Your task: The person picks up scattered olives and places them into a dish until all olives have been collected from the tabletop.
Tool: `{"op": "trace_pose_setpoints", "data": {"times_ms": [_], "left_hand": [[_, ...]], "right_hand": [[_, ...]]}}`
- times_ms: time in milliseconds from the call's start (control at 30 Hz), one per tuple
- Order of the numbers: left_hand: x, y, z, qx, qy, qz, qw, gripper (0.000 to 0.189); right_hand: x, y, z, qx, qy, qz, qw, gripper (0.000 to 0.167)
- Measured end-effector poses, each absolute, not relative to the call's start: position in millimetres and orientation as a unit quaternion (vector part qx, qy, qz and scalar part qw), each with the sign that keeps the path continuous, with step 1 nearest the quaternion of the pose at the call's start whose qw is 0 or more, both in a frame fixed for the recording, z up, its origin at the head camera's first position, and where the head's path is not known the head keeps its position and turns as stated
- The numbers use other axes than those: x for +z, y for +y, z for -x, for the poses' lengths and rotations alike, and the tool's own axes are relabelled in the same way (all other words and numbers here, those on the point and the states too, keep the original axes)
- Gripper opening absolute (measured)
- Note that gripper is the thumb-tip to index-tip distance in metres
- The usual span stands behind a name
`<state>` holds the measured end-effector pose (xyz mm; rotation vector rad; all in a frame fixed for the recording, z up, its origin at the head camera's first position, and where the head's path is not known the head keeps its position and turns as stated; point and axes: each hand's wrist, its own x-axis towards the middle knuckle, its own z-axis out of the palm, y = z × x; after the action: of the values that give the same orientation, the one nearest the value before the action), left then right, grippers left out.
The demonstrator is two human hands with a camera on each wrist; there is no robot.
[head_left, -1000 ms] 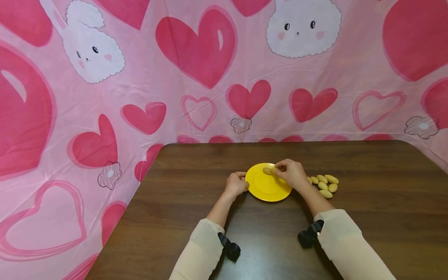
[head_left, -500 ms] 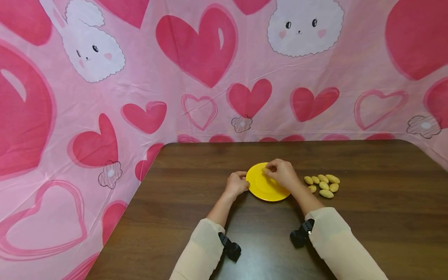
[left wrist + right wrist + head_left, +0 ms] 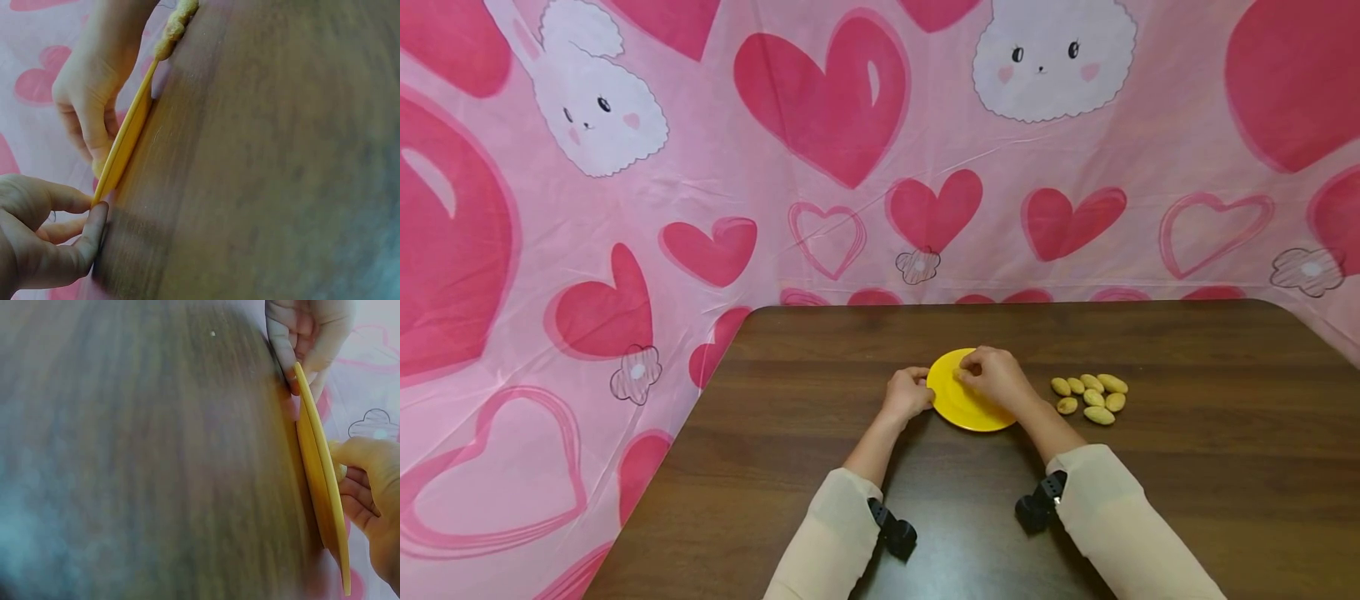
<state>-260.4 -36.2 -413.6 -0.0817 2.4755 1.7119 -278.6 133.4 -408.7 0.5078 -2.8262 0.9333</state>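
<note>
yellow plate (image 3: 973, 410), lower centre of frame: left rim was pinched by left hand (image 3: 908, 394). yellow lump (image 3: 340, 472) — long axis unclear — was pinched over plate by right hand (image 3: 996, 377), the nearer, at that hand's left.

Soft light, pale sheen on table (image 3: 962, 525), blurry wrist views

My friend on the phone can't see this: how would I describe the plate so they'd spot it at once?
Start with the brown table and find the small oval pieces toward its far side. Left of them is the plate, its rim pinched in the fingers of the left hand. Unlike those dull-yellow pieces, it is broad, round and bright.
</note>
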Motion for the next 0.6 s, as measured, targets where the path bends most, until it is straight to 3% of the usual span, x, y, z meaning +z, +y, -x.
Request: {"op": "trace_pose_setpoints", "data": {"times_ms": [600], "left_hand": [[-413.4,-34.8,261.0,0.560,0.825,0.034,0.067,0.043]], "right_hand": [[-409.9,133.1,279.0,0.284,-0.942,-0.168,0.053,0.018]]}}
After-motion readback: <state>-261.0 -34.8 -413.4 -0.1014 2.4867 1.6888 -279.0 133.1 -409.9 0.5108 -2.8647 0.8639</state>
